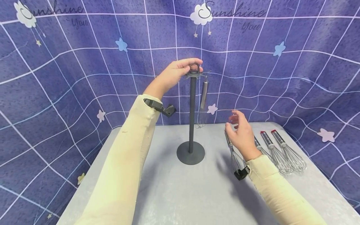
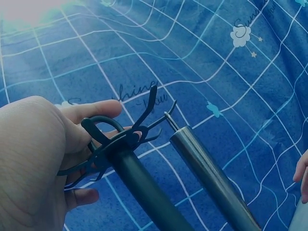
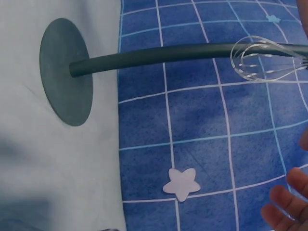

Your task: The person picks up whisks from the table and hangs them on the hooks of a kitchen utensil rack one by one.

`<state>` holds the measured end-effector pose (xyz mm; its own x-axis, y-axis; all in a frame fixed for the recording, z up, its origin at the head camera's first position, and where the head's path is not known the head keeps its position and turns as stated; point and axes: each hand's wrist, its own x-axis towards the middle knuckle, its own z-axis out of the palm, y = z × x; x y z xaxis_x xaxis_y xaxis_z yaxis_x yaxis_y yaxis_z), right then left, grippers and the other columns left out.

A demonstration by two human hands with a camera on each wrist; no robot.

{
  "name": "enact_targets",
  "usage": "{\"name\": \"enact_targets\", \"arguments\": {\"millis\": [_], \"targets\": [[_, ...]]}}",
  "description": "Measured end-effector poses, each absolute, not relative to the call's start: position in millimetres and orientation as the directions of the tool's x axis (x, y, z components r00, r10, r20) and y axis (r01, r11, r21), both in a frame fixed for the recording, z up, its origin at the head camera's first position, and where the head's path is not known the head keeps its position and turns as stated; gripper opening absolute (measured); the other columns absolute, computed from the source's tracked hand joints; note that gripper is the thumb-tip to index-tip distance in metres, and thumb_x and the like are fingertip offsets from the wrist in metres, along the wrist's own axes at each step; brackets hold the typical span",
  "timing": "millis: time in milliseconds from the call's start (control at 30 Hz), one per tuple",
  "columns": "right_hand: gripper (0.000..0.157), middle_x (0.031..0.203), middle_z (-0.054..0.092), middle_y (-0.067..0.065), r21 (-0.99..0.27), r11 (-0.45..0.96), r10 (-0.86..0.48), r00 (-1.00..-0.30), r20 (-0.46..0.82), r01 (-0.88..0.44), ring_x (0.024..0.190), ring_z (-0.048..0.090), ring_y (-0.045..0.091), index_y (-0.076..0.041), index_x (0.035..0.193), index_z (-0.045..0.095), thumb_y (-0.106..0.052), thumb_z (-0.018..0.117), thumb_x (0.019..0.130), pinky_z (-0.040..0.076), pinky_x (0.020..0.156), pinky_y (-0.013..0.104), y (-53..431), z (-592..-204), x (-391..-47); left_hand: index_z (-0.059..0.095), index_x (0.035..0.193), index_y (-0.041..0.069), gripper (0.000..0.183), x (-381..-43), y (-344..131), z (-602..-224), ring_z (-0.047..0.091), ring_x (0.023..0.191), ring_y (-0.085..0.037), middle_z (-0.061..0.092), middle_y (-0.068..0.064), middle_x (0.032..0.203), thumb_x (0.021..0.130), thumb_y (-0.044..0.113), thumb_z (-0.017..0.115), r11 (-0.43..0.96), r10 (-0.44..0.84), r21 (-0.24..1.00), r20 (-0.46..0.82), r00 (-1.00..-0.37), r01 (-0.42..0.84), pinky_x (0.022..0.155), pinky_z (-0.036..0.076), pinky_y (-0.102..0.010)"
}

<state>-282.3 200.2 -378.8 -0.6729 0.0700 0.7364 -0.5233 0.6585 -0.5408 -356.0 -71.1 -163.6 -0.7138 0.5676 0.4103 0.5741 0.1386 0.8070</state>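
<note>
A dark grey utensil stand [image 1: 192, 112] with a round base rises from the table, with hooks around its top. My left hand [image 1: 180, 70] holds the stand's top by its ring, thumb in front and fingers behind. A small whisk [image 1: 204, 95] hangs from a hook on the stand's right side, its steel handle [image 2: 211, 178] close in the left wrist view. Over the table's right side, my right hand [image 1: 241, 134] hovers with loosely bent fingers and nothing in its grasp. Beneath it lies a whisk [image 1: 231, 147]; another whisk [image 1: 257, 143] is partly hidden behind that hand.
Two larger whisks with red handle ends, one whisk [image 1: 277, 151] beside an outer whisk [image 1: 289, 150], lie at the table's right. The pale table [image 1: 180, 193] meets a blue gridded cloth [image 1: 157, 34] at its back and sides.
</note>
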Motion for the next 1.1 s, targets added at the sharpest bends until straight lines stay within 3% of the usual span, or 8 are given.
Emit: {"name": "enact_targets", "arguments": {"millis": [300,567,767,1100], "targets": [[0.059,0.123,0.059,0.023,-0.588,0.719,0.060,-0.810,0.584,-0.370,0.103,0.063,0.040,-0.003,0.143,0.045,-0.014,0.069,0.091,0.051,0.085,0.054,211.0,-400.6,-285.3,0.057,0.139,0.002,0.038,-351.2,-69.2,-163.2,0.062,0.120,-0.018,0.067,-0.016,0.129,0.108,0.005,0.034,0.134,0.558,0.801,0.426,-0.712,0.584,0.100,0.043,-0.029],[0.071,0.134,0.048,0.035,-0.561,0.793,0.024,-0.907,0.420,-0.239,0.122,0.049,0.050,0.002,0.149,0.034,-0.022,0.067,0.091,0.041,0.099,0.063,214.7,-426.7,-285.6,0.056,0.140,0.002,0.038,-352.8,-69.2,-166.4,0.062,0.119,-0.017,0.067,-0.014,0.129,0.109,0.006,0.034,0.141,0.544,0.806,0.422,-0.725,0.575,0.101,0.043,-0.030],[0.076,0.135,0.043,0.041,-0.538,0.828,0.011,-0.956,0.292,-0.155,0.115,0.053,0.057,0.001,0.151,0.031,-0.027,0.067,0.090,0.044,0.094,0.066,214.8,-442.4,-286.2,0.057,0.138,0.002,0.038,-351.5,-68.8,-167.1,0.062,0.119,-0.018,0.067,-0.014,0.128,0.109,0.005,0.034,0.136,0.533,0.807,0.429,-0.729,0.574,0.102,0.043,-0.030],[0.080,0.144,0.032,0.045,-0.515,0.855,0.005,-0.993,0.115,-0.056,0.117,0.051,0.062,0.001,0.153,0.023,-0.030,0.065,0.092,0.043,0.096,0.067,215.9,-460.2,-287.8,0.058,0.137,0.003,0.037,-346.8,-66.8,-166.1,0.062,0.119,-0.018,0.068,-0.015,0.128,0.108,0.005,0.035,0.138,0.520,0.800,0.443,-0.730,0.584,0.102,0.043,-0.029]]}}
